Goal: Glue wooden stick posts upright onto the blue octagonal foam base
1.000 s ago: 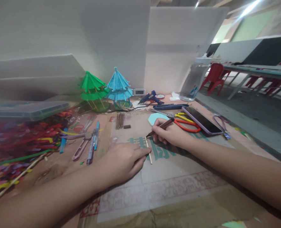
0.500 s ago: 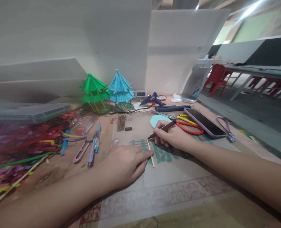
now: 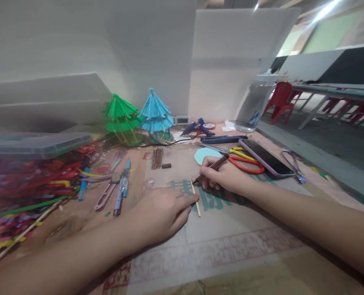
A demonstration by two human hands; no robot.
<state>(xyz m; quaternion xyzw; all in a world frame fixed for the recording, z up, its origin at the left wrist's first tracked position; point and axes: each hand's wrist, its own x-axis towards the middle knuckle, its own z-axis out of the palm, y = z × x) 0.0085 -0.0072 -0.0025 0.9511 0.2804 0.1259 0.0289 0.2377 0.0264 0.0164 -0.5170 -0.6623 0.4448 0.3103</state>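
A thin pale wooden stick [image 3: 198,209] lies on the printed table cover, slanting away from me. My left hand [image 3: 165,209] rests on the table, its index fingertip pressing on the stick's middle and the other fingers curled under. Gripped like a pen, a brown marker [image 3: 218,162] is in my right hand [image 3: 220,174]. The marker's dark tip touches or nearly touches the stick near its far end. Beyond my hands lie several brown sticks [image 3: 157,158] side by side, with a brown marker cap [image 3: 166,166] next to them. A light-blue polygonal piece [image 3: 204,155] lies just past my right hand.
Two small tiered-roof models, green [image 3: 122,119] and blue [image 3: 156,116], stand at the back. Close to my right hand are scissors [image 3: 246,164] and a phone [image 3: 266,157]. A glue gun [image 3: 197,128] lies behind. Pens [image 3: 122,188] and colourful scraps [image 3: 31,188] are left.
The marker tip has shifted slightly along the stick, from its far end a little towards me. My left hand has stayed in place on the stick.
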